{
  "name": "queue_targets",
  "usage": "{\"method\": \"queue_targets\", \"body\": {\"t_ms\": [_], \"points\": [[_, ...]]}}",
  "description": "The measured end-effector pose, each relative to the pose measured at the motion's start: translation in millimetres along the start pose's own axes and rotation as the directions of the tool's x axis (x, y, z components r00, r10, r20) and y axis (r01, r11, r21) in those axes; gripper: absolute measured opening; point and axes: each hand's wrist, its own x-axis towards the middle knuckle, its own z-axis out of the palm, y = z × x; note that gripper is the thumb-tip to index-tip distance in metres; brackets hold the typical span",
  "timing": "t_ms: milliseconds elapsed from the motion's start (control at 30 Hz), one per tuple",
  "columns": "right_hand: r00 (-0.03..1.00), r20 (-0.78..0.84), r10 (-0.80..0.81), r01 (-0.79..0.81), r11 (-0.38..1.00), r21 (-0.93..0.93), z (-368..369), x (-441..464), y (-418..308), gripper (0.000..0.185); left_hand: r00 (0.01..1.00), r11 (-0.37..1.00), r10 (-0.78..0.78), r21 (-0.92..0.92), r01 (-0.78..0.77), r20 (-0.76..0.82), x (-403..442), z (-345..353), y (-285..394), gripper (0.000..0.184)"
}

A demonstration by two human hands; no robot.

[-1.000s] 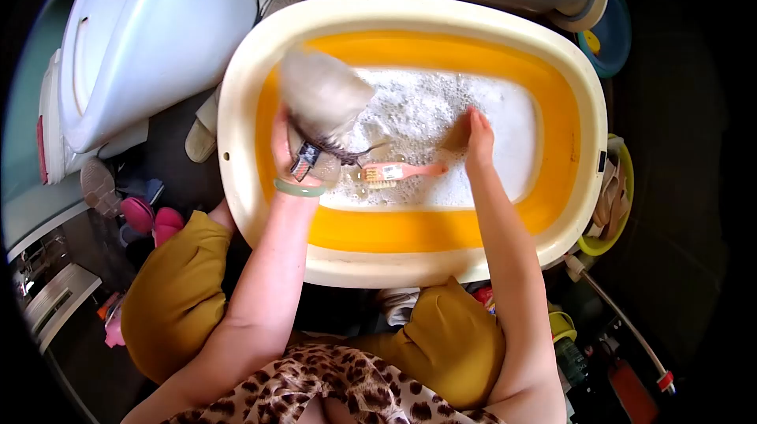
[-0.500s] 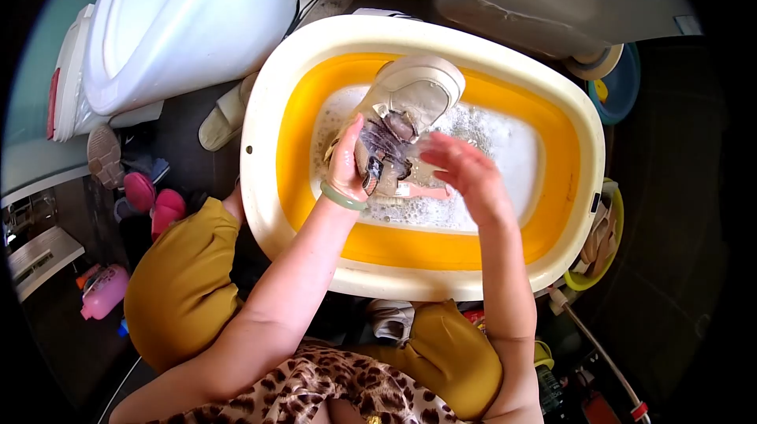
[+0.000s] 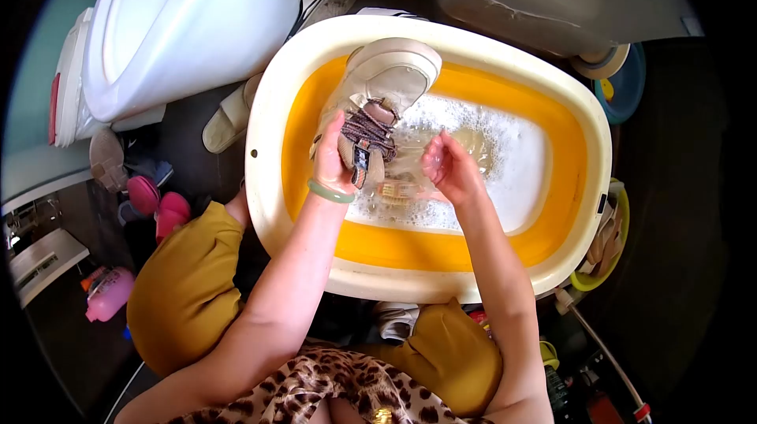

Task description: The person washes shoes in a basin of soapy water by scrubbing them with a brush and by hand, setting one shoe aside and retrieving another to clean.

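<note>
A wet beige shoe (image 3: 392,77) with dark laces is held up over the tub (image 3: 272,120), its toe pointing away from me. My left hand (image 3: 333,160), with a green bangle at the wrist, grips the shoe near its heel end. To the right of the shoe, my right hand (image 3: 453,168) is cupped with its fingers curled and slightly apart, holding nothing visible. Beneath them, soapy water (image 3: 509,140) covers the tub's floor. A scrubbing brush (image 3: 394,191) lies in the water between my hands, partly blurred by water and foam.
A white basin (image 3: 197,22) stands at the upper left, with a slipper (image 3: 226,120) beside the tub. Pink shoes (image 3: 169,211) lie at the left. On the right are a yellow-green basin (image 3: 619,247) holding shoes and a blue basin (image 3: 628,89).
The shoe, blurred a second ago, now shows its upper and laces clearly. My right hand has come in from the right side of the tub, passed near the shoe and drawn slightly back.
</note>
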Motion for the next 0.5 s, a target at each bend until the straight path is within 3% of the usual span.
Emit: {"method": "queue_targets", "body": {"t_ms": [67, 167, 233, 300, 367, 400, 433, 500], "points": [[0.993, 0.116, -0.017, 0.06, 0.925, -0.374, 82.9, -49.2, -6.1, 0.033, 1.0, 1.0, -0.019, 0.003, 0.019, 0.017, 2.8, -9.1, -3.5, 0.046], [0.986, 0.167, -0.007, 0.094, 0.85, -0.519, 110.5, -74.8, -3.3, 0.039, 0.998, 0.998, -0.067, -0.006, 0.067, 0.001, -1.5, 1.0, -9.6, 0.046], [0.997, 0.07, -0.021, 0.061, 0.762, -0.645, 103.5, -92.9, -14.3, 0.038, 0.993, 0.995, -0.093, -0.033, 0.095, 0.077, -7.4, 11.2, -12.3, 0.048], [0.992, -0.046, -0.12, 0.033, 0.584, -0.811, 106.7, -119.4, -25.8, 0.038, 0.976, 0.979, -0.148, -0.119, 0.168, 0.16, -15.1, 20.5, -10.7, 0.053], [0.98, -0.071, -0.185, 0.03, 0.495, -0.869, 118.0, -145.3, -25.8, 0.038, 0.865, 0.873, -0.382, -0.18, 0.453, 0.326, -18.0, 20.8, -12.1, 0.059], [0.975, -0.068, -0.212, 0.023, 0.402, -0.915, 119.8, -154.4, -23.7, 0.038, 0.866, 0.867, -0.417, -0.166, 0.47, 0.275, -17.8, 23.1, -15.8, 0.066], [0.969, -0.065, -0.24, 0.011, 0.306, -0.952, 122.5, -164.3, -21.4, 0.037, 0.856, 0.86, -0.418, -0.169, 0.481, 0.304, -24.5, 34.0, -12.8, 0.066], [0.964, -0.005, -0.266, 0.038, 0.154, -0.987, 143.4, -175.8, -4.9, 0.037, 0.901, 0.9, -0.39, -0.128, 0.416, 0.19, -36.5, 50.9, 0.0, 0.064]]}}
